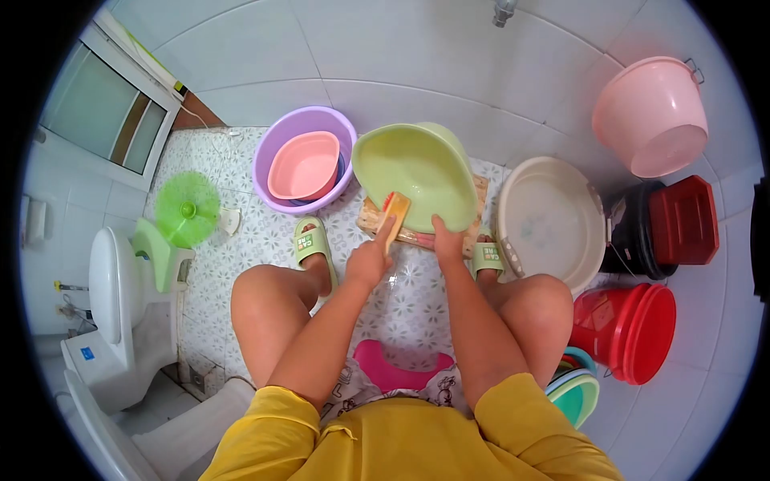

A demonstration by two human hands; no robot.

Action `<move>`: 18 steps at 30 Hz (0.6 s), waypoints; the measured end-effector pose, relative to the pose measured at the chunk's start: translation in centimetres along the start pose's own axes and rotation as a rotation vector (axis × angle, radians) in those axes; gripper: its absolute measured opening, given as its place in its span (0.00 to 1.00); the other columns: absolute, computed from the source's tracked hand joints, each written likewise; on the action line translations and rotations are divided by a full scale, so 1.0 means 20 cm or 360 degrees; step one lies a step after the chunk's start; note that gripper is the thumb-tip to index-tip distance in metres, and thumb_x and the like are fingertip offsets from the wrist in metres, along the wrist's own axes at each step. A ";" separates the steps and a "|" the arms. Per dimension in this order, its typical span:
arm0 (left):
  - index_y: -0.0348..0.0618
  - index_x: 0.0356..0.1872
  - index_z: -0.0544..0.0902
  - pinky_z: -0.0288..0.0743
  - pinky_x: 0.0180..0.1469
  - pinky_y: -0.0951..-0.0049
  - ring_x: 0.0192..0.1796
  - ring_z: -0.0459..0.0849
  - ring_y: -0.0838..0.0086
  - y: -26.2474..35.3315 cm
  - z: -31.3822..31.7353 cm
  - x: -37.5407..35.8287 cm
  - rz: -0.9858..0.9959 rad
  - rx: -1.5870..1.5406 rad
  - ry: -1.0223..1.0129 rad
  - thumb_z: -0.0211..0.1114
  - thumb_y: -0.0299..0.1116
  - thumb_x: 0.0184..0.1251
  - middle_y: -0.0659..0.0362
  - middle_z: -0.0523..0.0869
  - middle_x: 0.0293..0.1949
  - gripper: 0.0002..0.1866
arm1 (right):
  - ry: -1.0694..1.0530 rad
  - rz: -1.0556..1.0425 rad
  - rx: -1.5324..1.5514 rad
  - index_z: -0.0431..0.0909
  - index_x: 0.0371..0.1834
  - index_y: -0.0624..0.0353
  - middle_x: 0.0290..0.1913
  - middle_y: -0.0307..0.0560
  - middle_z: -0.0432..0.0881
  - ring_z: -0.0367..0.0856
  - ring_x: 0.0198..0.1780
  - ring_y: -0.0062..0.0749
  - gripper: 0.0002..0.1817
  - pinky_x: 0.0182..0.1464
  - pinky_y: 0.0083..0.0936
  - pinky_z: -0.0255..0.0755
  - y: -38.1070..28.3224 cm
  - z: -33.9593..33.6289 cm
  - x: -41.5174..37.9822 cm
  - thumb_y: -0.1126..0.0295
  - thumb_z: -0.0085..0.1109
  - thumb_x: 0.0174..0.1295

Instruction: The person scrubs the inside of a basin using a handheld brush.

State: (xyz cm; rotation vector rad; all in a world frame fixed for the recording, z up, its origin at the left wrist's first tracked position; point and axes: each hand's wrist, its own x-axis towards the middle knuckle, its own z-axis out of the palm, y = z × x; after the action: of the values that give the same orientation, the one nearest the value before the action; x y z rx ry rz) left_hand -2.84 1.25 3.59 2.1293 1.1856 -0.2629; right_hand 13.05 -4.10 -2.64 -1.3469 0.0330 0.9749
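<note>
A light green basin (425,172) stands tilted on a low wooden stool (370,216), its inside facing me. My left hand (369,260) is closed round the handle of an orange brush (398,210), whose red bristles are at the basin's lower left rim. With my right hand (449,240) I grip the basin's near rim, the thumb inside it; the other fingers are hidden behind the rim.
Left of the basin sits a purple tub (265,164) holding a pink basin (303,167). A large beige basin (552,224) stands on the right, near red buckets (648,333) and a pink bucket (654,116). A toilet (108,289) is at the left.
</note>
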 end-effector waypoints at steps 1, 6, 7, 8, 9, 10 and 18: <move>0.74 0.70 0.42 0.76 0.46 0.58 0.41 0.83 0.54 -0.01 -0.01 0.01 -0.0086 0.0206 0.0075 0.61 0.31 0.54 0.43 0.82 0.37 0.47 | -0.0058 0.0044 -0.0012 0.65 0.54 0.68 0.39 0.56 0.77 0.82 0.26 0.42 0.22 0.24 0.27 0.81 -0.01 -0.01 0.00 0.69 0.54 0.59; 0.78 0.69 0.43 0.76 0.45 0.56 0.40 0.83 0.52 -0.02 0.02 0.01 -0.0140 0.0239 0.0261 0.60 0.29 0.53 0.43 0.82 0.35 0.47 | -0.0151 -0.0108 -0.0021 0.63 0.57 0.67 0.46 0.55 0.75 0.82 0.33 0.41 0.23 0.30 0.28 0.83 0.05 -0.03 0.06 0.71 0.54 0.60; 0.77 0.69 0.44 0.76 0.45 0.56 0.39 0.82 0.51 -0.03 0.05 0.01 -0.0003 0.0124 0.0163 0.60 0.29 0.52 0.43 0.82 0.35 0.47 | -0.0143 -0.0100 -0.0019 0.63 0.57 0.67 0.48 0.54 0.74 0.82 0.36 0.41 0.23 0.31 0.28 0.83 0.06 -0.03 0.06 0.71 0.53 0.60; 0.77 0.69 0.44 0.75 0.45 0.55 0.38 0.82 0.51 -0.03 0.08 0.01 0.0133 0.0010 0.0065 0.61 0.28 0.51 0.42 0.81 0.34 0.48 | -0.0136 -0.0092 -0.0017 0.63 0.58 0.66 0.50 0.54 0.72 0.81 0.38 0.41 0.23 0.32 0.28 0.83 0.06 -0.03 0.06 0.72 0.53 0.60; 0.77 0.69 0.44 0.75 0.45 0.55 0.38 0.82 0.51 -0.02 0.10 -0.01 0.0132 0.0014 0.0064 0.61 0.28 0.51 0.42 0.81 0.34 0.48 | -0.0136 -0.0090 -0.0013 0.63 0.58 0.66 0.50 0.54 0.72 0.81 0.38 0.41 0.23 0.32 0.28 0.83 0.05 -0.03 0.05 0.72 0.53 0.60; 0.76 0.69 0.45 0.75 0.45 0.55 0.38 0.82 0.51 -0.01 0.13 -0.02 0.0201 -0.0119 0.0075 0.61 0.27 0.51 0.42 0.81 0.33 0.48 | -0.0124 -0.0087 -0.0020 0.63 0.58 0.66 0.50 0.54 0.73 0.81 0.37 0.41 0.23 0.31 0.28 0.83 0.04 -0.03 0.04 0.72 0.53 0.60; 0.78 0.69 0.42 0.77 0.44 0.56 0.38 0.82 0.52 -0.06 0.00 0.00 -0.0127 0.0281 0.0268 0.63 0.28 0.53 0.45 0.80 0.39 0.49 | -0.0099 -0.0107 -0.0074 0.66 0.51 0.68 0.41 0.54 0.78 0.83 0.29 0.38 0.18 0.27 0.22 0.80 0.02 -0.01 0.03 0.69 0.53 0.61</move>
State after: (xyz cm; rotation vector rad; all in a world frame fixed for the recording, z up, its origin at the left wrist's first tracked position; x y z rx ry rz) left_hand -3.73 1.67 3.01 2.2963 1.3913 -0.2350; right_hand 13.26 -3.99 -3.34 -1.3508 -0.0820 0.9655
